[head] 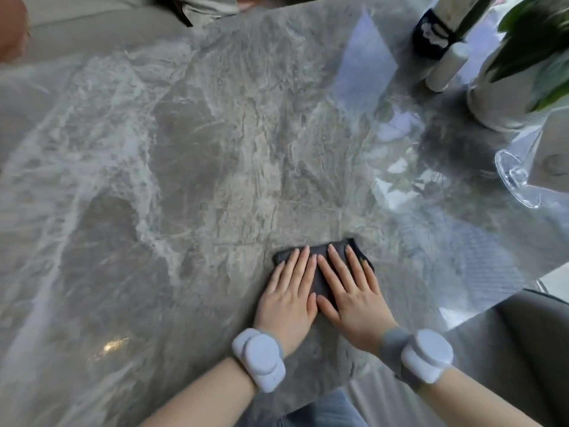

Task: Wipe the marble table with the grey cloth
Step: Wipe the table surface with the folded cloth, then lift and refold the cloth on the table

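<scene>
A dark grey cloth [321, 283], folded small, lies on the grey veined marble table [215, 149] near its front edge, right of centre. My left hand [289, 300] rests flat on the cloth's left part, fingers stretched forward. My right hand [354, 300] lies flat on its right part in the same way, thumb beside the left hand. Both palms press on the cloth and cover most of it; only its far edge and a strip between the hands show. Each wrist wears a white round band.
At the far right of the table stand a white pot with a green plant [498, 100], a white bottle [448, 67] and a dark container [431, 35]. A clear glass piece [517, 180] sits at the right edge. A grey chair [523, 334] is at lower right.
</scene>
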`<action>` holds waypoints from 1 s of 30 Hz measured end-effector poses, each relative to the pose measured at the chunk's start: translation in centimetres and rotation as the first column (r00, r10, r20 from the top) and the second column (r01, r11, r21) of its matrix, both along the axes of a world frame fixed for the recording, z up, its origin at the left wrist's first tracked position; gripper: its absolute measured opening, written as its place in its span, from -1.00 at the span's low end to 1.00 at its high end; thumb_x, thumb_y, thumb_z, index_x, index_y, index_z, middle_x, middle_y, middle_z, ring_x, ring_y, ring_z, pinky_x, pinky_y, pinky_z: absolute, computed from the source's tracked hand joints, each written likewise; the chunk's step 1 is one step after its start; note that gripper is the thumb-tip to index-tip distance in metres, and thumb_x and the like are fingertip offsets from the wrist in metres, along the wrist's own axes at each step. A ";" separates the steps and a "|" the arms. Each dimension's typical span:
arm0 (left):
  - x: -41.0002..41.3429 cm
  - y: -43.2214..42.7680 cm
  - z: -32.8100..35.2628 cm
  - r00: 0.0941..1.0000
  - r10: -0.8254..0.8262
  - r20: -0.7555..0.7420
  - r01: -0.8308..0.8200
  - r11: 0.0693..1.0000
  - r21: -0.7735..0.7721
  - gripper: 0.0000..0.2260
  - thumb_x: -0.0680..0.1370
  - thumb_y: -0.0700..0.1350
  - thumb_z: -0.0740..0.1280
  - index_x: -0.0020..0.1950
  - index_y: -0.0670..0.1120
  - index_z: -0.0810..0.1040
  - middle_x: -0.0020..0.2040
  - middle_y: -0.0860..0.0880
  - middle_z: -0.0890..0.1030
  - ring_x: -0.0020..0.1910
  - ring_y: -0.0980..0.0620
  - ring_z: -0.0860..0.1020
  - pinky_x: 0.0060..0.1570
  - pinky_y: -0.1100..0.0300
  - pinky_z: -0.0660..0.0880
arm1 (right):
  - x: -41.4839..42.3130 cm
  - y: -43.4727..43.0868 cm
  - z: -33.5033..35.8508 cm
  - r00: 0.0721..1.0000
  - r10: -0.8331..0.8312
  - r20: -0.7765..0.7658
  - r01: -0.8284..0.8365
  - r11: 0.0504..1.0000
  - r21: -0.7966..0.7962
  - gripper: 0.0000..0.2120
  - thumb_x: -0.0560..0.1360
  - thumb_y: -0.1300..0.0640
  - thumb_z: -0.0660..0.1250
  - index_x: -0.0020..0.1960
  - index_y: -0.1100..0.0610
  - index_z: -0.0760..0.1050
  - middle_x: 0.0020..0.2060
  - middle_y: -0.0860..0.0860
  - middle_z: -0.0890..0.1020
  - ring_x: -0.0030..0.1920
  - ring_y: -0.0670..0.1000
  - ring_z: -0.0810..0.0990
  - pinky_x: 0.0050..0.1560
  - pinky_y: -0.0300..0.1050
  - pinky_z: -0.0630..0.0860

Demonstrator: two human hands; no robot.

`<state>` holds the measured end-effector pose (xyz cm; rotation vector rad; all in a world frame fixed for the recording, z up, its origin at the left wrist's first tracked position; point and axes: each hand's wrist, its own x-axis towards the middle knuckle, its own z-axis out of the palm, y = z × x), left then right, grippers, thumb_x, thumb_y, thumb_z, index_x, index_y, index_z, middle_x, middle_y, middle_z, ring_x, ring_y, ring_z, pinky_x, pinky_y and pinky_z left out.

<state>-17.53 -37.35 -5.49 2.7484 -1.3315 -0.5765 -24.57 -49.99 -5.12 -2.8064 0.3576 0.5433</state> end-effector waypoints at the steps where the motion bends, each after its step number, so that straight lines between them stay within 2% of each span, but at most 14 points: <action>1: 0.4 0.0 0.2 1.000 0.002 0.002 -0.002 1.000 -0.021 -0.51 0.42 0.07 0.20 0.31 -0.06 0.50 0.34 -0.02 0.52 0.30 0.06 0.50 0.27 0.14 0.48 | 0.2 -0.4 0.0 1.000 -0.021 0.017 0.020 0.998 0.060 -0.43 0.53 -0.13 0.10 0.47 -0.07 -0.01 0.51 -0.03 -0.01 0.51 0.13 -0.09 0.49 -0.01 -0.15; 3: 1.0 -0.2 0.9 0.998 0.053 -0.025 -0.054 0.997 -0.056 -0.49 0.32 0.09 0.42 0.24 -0.05 0.56 0.29 -0.01 0.58 0.24 0.05 0.56 0.11 0.11 0.57 | 0.4 -1.0 0.4 0.979 -0.173 0.107 0.156 0.977 0.146 -0.47 0.50 -0.01 0.24 0.43 -0.02 0.19 0.48 0.04 0.22 0.48 0.15 0.14 0.41 0.06 0.16; 5: 1.8 -0.5 1.5 0.985 0.167 -0.049 -0.170 0.983 -0.074 -0.49 0.36 0.07 0.44 0.26 -0.05 0.51 0.31 -0.04 0.55 0.26 -0.04 0.53 0.14 0.05 0.53 | 0.9 -1.8 0.9 0.891 -0.400 0.215 0.377 0.915 0.143 -0.53 0.45 0.07 0.33 0.33 0.09 0.35 0.30 0.14 0.43 0.28 0.23 0.38 0.22 0.13 0.35; 8: 3.6 -1.6 1.4 0.951 0.271 -0.150 -0.275 0.961 -0.003 -0.50 0.51 0.07 0.28 0.38 -0.08 0.27 0.38 -0.06 0.38 0.32 -0.08 0.35 0.26 0.00 0.32 | 2.2 -2.7 1.2 0.876 -0.478 0.063 0.478 0.878 0.025 -0.49 0.44 -0.07 0.32 0.31 0.08 0.31 0.20 0.09 0.44 0.21 0.19 0.35 0.19 0.08 0.32; 10: 4.8 -2.1 1.3 0.928 0.304 -0.215 -0.303 0.952 0.041 -0.56 0.50 0.05 0.32 0.29 -0.10 0.32 0.30 -0.09 0.41 0.29 -0.10 0.35 0.25 0.03 0.30 | 3.1 -3.0 1.0 0.893 -0.449 -0.029 0.449 0.893 0.017 -0.55 0.41 -0.07 0.36 0.21 0.10 0.37 0.14 0.10 0.45 0.19 0.18 0.36 0.15 0.03 0.32; 14: 7.6 -1.9 2.0 0.841 0.320 -0.436 -0.326 0.943 0.064 -0.80 0.48 -0.07 0.38 0.02 -0.12 0.49 0.17 -0.13 0.46 0.21 -0.12 0.38 0.20 0.02 0.36 | 6.0 -3.4 2.1 0.897 -0.438 -0.059 0.437 0.856 0.277 -0.82 0.36 0.18 0.41 -0.10 0.22 0.47 -0.06 0.18 0.51 0.03 0.18 0.43 -0.06 -0.06 0.32; 16: 9.7 -1.0 2.5 0.764 0.316 -0.563 -0.346 0.936 0.056 -0.86 0.47 -0.11 0.39 -0.15 -0.07 0.43 0.05 -0.14 0.51 0.09 -0.12 0.45 0.08 0.04 0.40 | 8.5 -3.7 3.2 0.912 -0.399 -0.097 0.401 0.817 0.414 -0.84 0.36 0.25 0.40 -0.20 0.16 0.41 -0.19 0.13 0.52 -0.11 0.11 0.47 -0.18 -0.14 0.31; 18: 11.9 -0.3 3.2 0.620 0.348 -0.704 -0.452 0.891 0.042 -0.74 0.48 -0.22 0.37 -0.28 -0.03 0.32 -0.18 -0.11 0.50 -0.13 -0.10 0.47 -0.16 0.10 0.45 | 11.3 -4.1 4.4 0.926 -0.361 -0.115 0.369 0.791 0.488 -0.78 0.35 0.26 0.42 -0.18 0.12 0.37 -0.23 0.08 0.50 -0.18 0.07 0.45 -0.19 -0.17 0.31; 20: 14.9 0.6 4.3 0.466 0.377 -0.800 -0.598 0.801 0.030 -0.68 0.50 -0.32 0.32 -0.31 -0.02 0.28 -0.30 -0.09 0.44 -0.33 -0.05 0.44 -0.52 0.25 0.48 | 14.9 -4.6 5.4 0.940 -0.326 -0.103 0.328 0.772 0.545 -0.76 0.34 0.26 0.44 -0.07 0.13 0.43 -0.19 0.09 0.51 -0.19 0.06 0.45 -0.23 -0.19 0.37; 22: 18.0 1.7 5.3 0.400 0.404 -0.822 -0.694 0.720 0.016 -0.71 0.51 -0.34 0.31 -0.29 -0.04 0.33 -0.32 -0.05 0.45 -0.40 0.05 0.43 -0.69 0.40 0.41 | 18.5 -4.7 5.9 0.941 -0.320 -0.114 0.319 0.720 0.616 -0.66 0.36 0.28 0.43 0.09 0.15 0.46 -0.15 0.12 0.54 -0.19 0.08 0.49 -0.37 -0.22 0.46; 24: 20.7 2.6 5.9 0.354 0.444 -0.823 -0.757 0.653 0.026 -0.75 0.51 -0.31 0.33 -0.27 -0.04 0.38 -0.30 -0.03 0.49 -0.47 0.09 0.46 -0.68 0.44 0.39 | 21.6 -4.1 5.4 0.935 -0.329 -0.136 0.334 0.682 0.651 -0.59 0.36 0.29 0.43 0.18 0.16 0.45 -0.07 0.18 0.58 -0.14 0.11 0.54 -0.25 -0.15 0.54; 27: 23.1 3.6 5.1 0.306 0.524 -0.795 -0.833 0.552 0.043 -0.79 0.51 -0.32 0.33 -0.23 -0.06 0.41 -0.21 -0.08 0.50 -0.43 0.09 0.42 -0.61 0.41 0.41 | 24.6 -2.4 3.7 0.933 -0.348 -0.087 0.331 0.745 0.580 -0.61 0.34 0.29 0.45 0.15 0.20 0.51 0.09 0.25 0.60 0.07 0.20 0.57 0.09 -0.05 0.50; 29: 23.5 3.9 4.2 0.335 0.604 -0.723 -0.870 0.493 0.010 -0.89 0.49 -0.36 0.33 -0.05 -0.19 0.49 -0.07 -0.19 0.50 -0.35 0.02 0.45 -0.43 0.26 0.42 | 25.5 -1.4 2.6 0.936 -0.351 -0.031 0.317 0.799 0.511 -0.64 0.34 0.30 0.42 0.13 0.19 0.52 0.09 0.26 0.60 0.11 0.22 0.55 0.09 -0.05 0.48; 30: 23.6 4.0 3.4 0.370 0.650 -0.664 -0.880 0.475 -0.025 -0.83 0.48 -0.36 0.34 0.06 -0.25 0.50 -0.01 -0.25 0.52 -0.27 -0.07 0.50 -0.31 0.22 0.41 | 25.8 -1.0 2.0 0.947 -0.320 -0.001 0.283 0.835 0.471 -0.65 0.35 0.30 0.38 0.13 0.19 0.50 0.09 0.27 0.60 0.12 0.23 0.54 0.08 -0.03 0.48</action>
